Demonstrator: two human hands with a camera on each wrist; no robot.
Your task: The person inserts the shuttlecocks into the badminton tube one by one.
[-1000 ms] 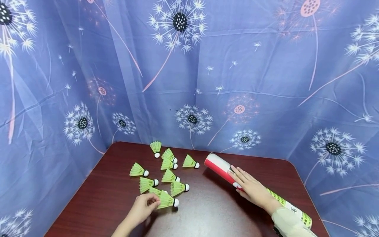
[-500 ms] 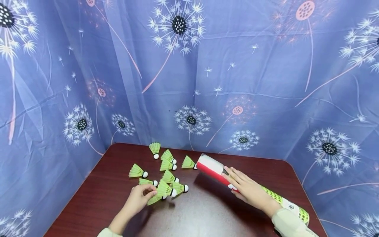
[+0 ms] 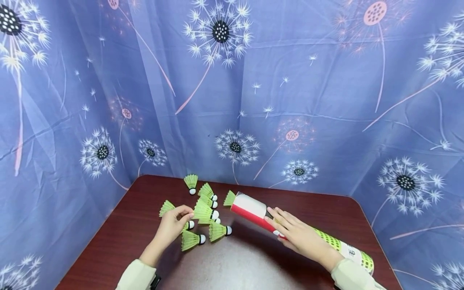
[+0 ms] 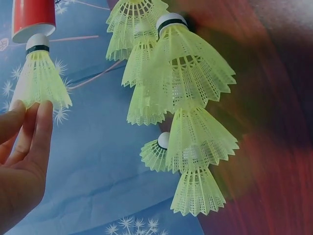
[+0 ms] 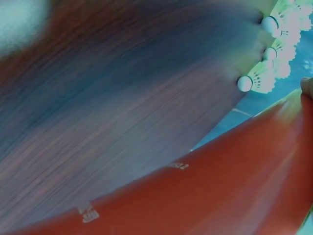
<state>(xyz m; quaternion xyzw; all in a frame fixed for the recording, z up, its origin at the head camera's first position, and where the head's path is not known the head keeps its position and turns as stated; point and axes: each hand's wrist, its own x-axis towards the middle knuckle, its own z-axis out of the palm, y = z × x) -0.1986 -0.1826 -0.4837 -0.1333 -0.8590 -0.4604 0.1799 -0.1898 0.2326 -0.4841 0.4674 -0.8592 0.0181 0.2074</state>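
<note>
My left hand point(image 3: 172, 226) pinches a yellow-green shuttlecock point(image 3: 204, 210) by the rim of its skirt, above the others on the table. Its white cork points right, towards the tube. In the left wrist view this shuttlecock point(image 4: 40, 78) has its cork just below the end of the red tube point(image 4: 34, 19). My right hand point(image 3: 302, 238) holds the long red, white and green shuttlecock tube point(image 3: 250, 207) from above, fingers laid across it. The tube slants, its near end at the lower right. The right wrist view shows its red side point(image 5: 195, 191) close up; most of the hand is hidden there.
Several loose shuttlecocks point(image 3: 191, 239) lie on the dark red-brown table point(image 3: 108, 241), mostly left of centre. One shuttlecock point(image 3: 229, 198) at the back is partly covered by the tube's far end. A blue dandelion-print curtain point(image 3: 268, 80) stands behind and at both sides.
My left hand has lifted the shuttlecock off the front of the group and moved it away from me. My right hand and the tube have shifted left, nearer the shuttlecocks.
</note>
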